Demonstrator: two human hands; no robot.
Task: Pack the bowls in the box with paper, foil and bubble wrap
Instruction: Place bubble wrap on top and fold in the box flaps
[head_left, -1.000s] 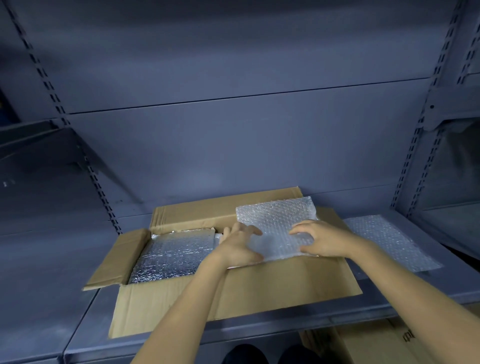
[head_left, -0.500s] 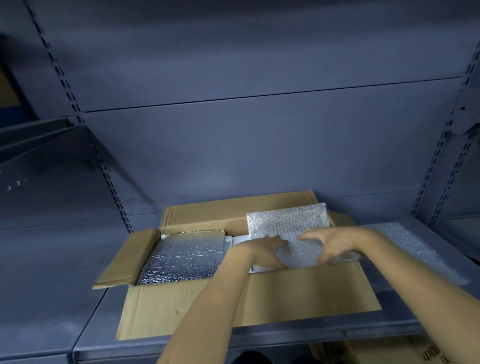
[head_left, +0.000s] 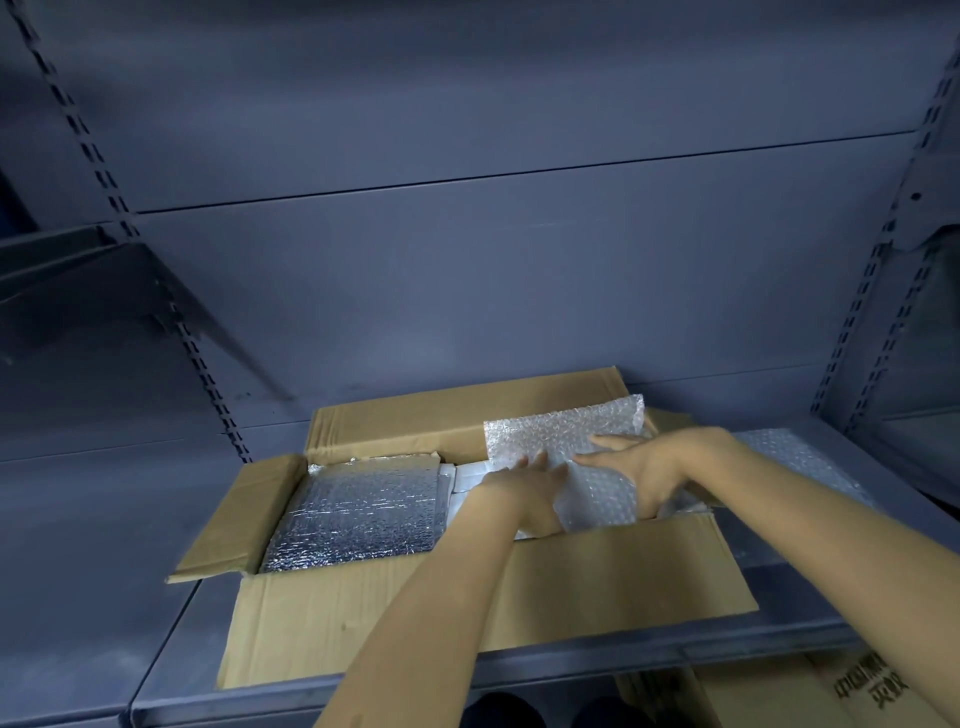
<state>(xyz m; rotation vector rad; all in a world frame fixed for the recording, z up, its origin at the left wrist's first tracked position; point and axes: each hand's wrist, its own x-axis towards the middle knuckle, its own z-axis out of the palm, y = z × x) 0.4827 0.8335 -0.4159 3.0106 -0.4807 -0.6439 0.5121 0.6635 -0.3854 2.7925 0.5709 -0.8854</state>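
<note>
Cardboard box (head_left: 363, 613) open on a grey shelf (head_left: 93, 597). Left hand (head_left: 519, 493) and right hand (head_left: 660, 467), fingers spread flat, press a bubble wrap sheet (head_left: 561, 431) into the box's right half, beside a foil sheet (head_left: 353, 514).

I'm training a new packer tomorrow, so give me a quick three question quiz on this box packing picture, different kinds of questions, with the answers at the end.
1. True or false: the foil sheet lies in the left part of the cardboard box.
2. Multiple choice: what are the left hand and right hand pressing on? A) a bare bowl B) bubble wrap C) a roll of tape
3. Fill in: a second bubble wrap sheet lies on the shelf to the ____ of the box.

Key: 1 true; 2 B; 3 right.
</note>
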